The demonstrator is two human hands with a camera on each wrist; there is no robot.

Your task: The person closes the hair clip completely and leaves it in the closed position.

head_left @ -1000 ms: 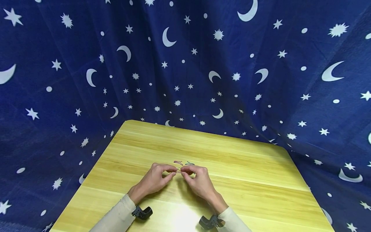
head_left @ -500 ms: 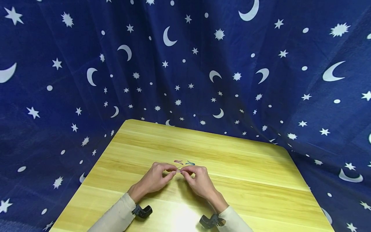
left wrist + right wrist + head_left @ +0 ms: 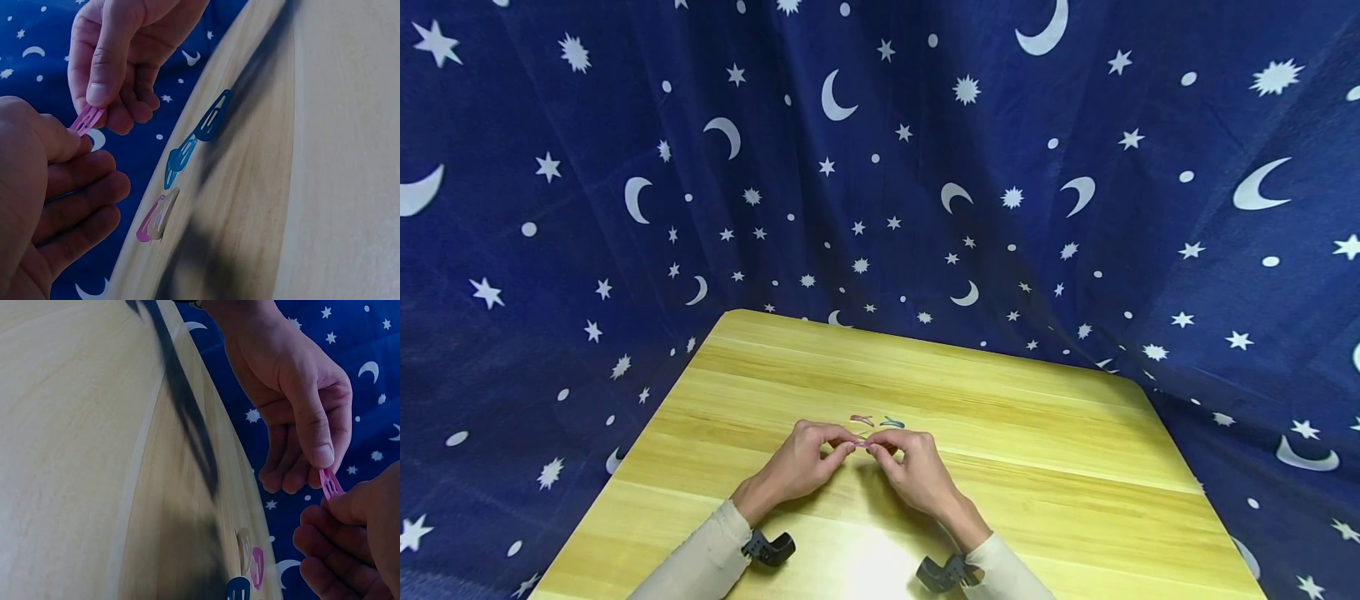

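A pink snap hair clip (image 3: 86, 119) is held up above the table between both hands. My left hand (image 3: 801, 461) pinches one end between thumb and index finger. My right hand (image 3: 916, 471) pinches the opposite end the same way, so only the clip's slotted middle shows. In the left wrist view, the left hand's other fingers (image 3: 81, 197) are loosely bent beneath it. Beyond the fingertips on the wooden table lie more hair clips: a dark blue one (image 3: 213, 115), a lighter blue one (image 3: 181, 156), a second pink one (image 3: 145, 225) and a beige one (image 3: 164, 215).
The wooden table (image 3: 1000, 400) extends around the hands, with its far edge against a dark blue curtain (image 3: 880, 167) patterned with moons and stars. Black wrist mounts (image 3: 769, 550) sit at the cuffs of the light sleeves (image 3: 703, 554).
Both hands stay almost in place. Between the fingertips, the clip has gone from two thin lines to a single, pinker strip in the head view.
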